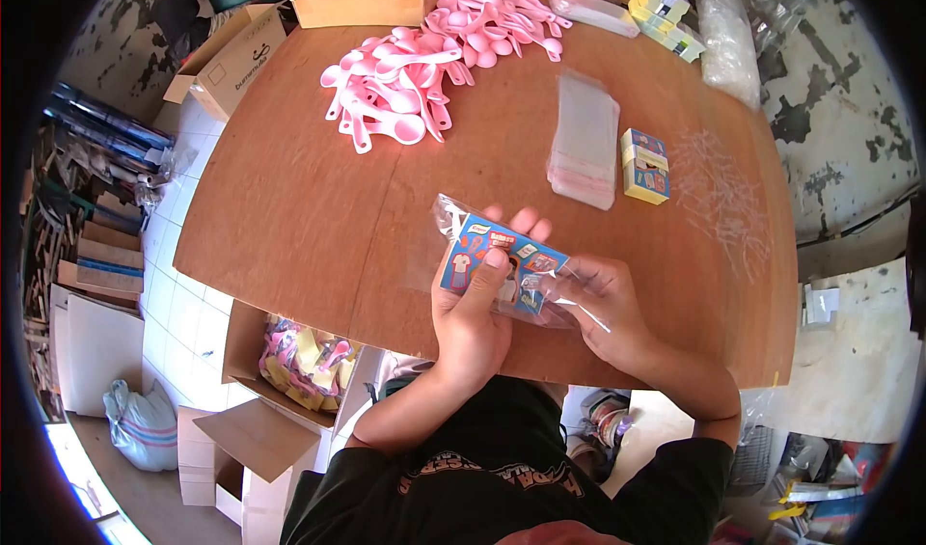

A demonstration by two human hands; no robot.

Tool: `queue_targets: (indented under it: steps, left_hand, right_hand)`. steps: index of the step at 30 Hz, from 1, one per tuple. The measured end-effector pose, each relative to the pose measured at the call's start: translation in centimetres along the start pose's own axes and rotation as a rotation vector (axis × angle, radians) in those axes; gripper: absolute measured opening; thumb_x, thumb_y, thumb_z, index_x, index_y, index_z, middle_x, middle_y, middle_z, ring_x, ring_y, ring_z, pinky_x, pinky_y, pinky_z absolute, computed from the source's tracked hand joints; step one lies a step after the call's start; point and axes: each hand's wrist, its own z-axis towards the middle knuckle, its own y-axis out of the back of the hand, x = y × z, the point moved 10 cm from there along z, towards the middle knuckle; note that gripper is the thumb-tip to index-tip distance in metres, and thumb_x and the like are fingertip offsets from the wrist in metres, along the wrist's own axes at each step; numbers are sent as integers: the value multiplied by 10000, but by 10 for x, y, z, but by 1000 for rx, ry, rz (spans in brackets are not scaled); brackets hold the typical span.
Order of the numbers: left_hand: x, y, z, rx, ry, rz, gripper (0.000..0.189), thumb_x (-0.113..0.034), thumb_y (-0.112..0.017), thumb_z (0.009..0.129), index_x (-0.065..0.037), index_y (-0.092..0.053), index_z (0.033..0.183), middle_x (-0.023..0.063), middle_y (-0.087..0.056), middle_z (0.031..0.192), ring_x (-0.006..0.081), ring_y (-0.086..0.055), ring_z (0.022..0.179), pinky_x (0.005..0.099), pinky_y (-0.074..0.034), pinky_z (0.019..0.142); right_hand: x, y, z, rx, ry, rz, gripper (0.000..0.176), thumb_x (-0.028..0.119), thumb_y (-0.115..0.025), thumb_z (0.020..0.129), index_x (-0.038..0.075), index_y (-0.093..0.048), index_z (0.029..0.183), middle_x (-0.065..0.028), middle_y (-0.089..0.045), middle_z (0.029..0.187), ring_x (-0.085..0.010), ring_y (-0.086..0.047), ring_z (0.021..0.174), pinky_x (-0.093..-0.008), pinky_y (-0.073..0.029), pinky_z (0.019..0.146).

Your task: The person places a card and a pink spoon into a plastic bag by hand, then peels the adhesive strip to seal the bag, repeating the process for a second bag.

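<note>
Near the front edge of the table, my left hand (475, 318) grips a clear plastic bag (449, 219) with a blue printed card (529, 273) inside. Its thumb presses on the card's face, and the fingers support it from behind. My right hand (610, 309) has its fingers closed on the bag's right end, where the film is creased and shiny. Beyond the hands lies a stack of flat clear bags (585, 140). A banded bundle of blue and yellow cards (645, 165) sits beside that stack.
Pink plastic spoons (395, 92) are heaped at the table's far side. Thin clear strips (719, 198) lie scattered at right. A cardboard box (362, 3) stands at the back, with bundled yellow cards (666, 14) further right. Below the left edge, an open carton (307, 362) holds packed pieces.
</note>
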Motion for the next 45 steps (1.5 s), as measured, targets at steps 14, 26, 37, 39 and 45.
queue_targets:
  steps: [14, 26, 37, 39, 45]
  left_hand:
    - [2, 7, 0, 0, 70, 31, 441, -70, -466, 924, 2, -362, 1347, 192, -501, 1304, 313, -498, 1212, 448, -400, 1019]
    - [-35, 42, 17, -12, 152, -311, 430, -113, -473, 915, -14, -390, 1325, 208, -528, 1262, 360, -530, 1160, 472, -430, 987]
    - [-113, 91, 18, -175, -233, -319, 466, -87, -526, 845, -45, -396, 1291, 170, -564, 1065, 361, -546, 1044, 475, -400, 996]
    - [-107, 88, 16, -193, -177, -301, 442, -89, -528, 833, -13, -438, 1259, 140, -584, 1022, 321, -541, 1004, 472, -351, 1024]
    - [-92, 78, 8, -207, -129, -284, 407, -72, -515, 816, -6, -473, 1215, 143, -610, 943, 321, -566, 891, 456, -337, 1015]
  right_hand:
    - [14, -21, 11, -89, 121, -438, 204, 140, -690, 854, 5, -591, 971, -87, -613, 892, -99, -592, 745, -235, -481, 608]
    - [60, -119, -51, 4, 1633, -1496, 212, 192, -759, 648, 236, -731, 854, 43, -640, 927, -189, -581, 970, -476, -391, 949]
    - [126, -84, 74, -131, 1340, -1545, 63, 102, -656, 728, 110, -631, 785, -27, -569, 726, -232, -564, 716, -371, -392, 692]
    - [134, -48, 137, -228, 1014, -1552, 61, 127, -645, 759, 94, -632, 809, -56, -625, 784, -265, -613, 814, -435, -439, 701]
    - [146, 42, 257, -670, 559, -1714, 273, 300, -671, 771, 107, -686, 963, -118, -680, 982, -313, -653, 908, -427, -521, 760]
